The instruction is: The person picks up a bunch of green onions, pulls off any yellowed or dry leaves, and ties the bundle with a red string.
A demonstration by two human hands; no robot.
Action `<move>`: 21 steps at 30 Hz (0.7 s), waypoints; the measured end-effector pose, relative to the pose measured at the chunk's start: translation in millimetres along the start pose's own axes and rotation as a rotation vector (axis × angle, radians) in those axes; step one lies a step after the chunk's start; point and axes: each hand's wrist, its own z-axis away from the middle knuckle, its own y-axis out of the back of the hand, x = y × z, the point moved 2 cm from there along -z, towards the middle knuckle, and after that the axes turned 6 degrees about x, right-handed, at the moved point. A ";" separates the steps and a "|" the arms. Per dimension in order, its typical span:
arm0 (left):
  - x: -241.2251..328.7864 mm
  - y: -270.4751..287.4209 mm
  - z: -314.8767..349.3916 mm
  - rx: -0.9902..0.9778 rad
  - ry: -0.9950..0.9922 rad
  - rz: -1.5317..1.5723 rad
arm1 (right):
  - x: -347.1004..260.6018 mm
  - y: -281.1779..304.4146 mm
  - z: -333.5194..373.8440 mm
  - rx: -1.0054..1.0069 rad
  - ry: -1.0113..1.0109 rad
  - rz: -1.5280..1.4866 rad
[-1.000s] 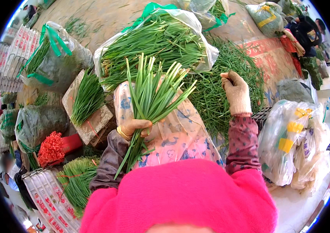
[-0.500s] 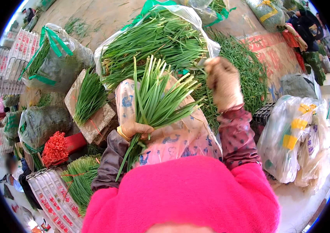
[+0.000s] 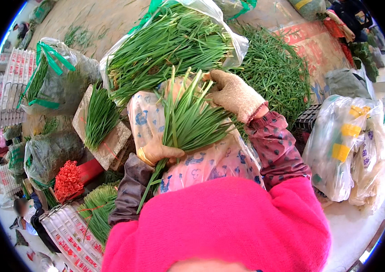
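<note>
My left hand, with a yellow band at the wrist, is closed round a bunch of green garlic chives, over my lap. The pale stalk ends of the bunch fan upward, and a few leaves hang below the fist. At its upper right, my right hand, in a beige knit glove, has its fingers curled in on the stalk ends. Part of the grip is hidden behind the glove. Beyond both hands lies a large heap of chives in an open plastic bag. A patterned plastic apron covers my lap.
Loose trimmed leaves cover the ground at right. Left are a tied-off bunch on a board, red ties, a white crate and filled bags. Plastic bags sit at right, beside a black crate.
My right hand, blurred and apart from the bunch before, has come left and down onto its stalk ends. My left hand keeps its hold. The whole view has shifted slightly.
</note>
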 end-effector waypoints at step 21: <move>-0.9 -4.6 -8.2 0.251 -0.417 -0.422 | 1.4 -26.3 11.6 0.016 -0.243 -0.544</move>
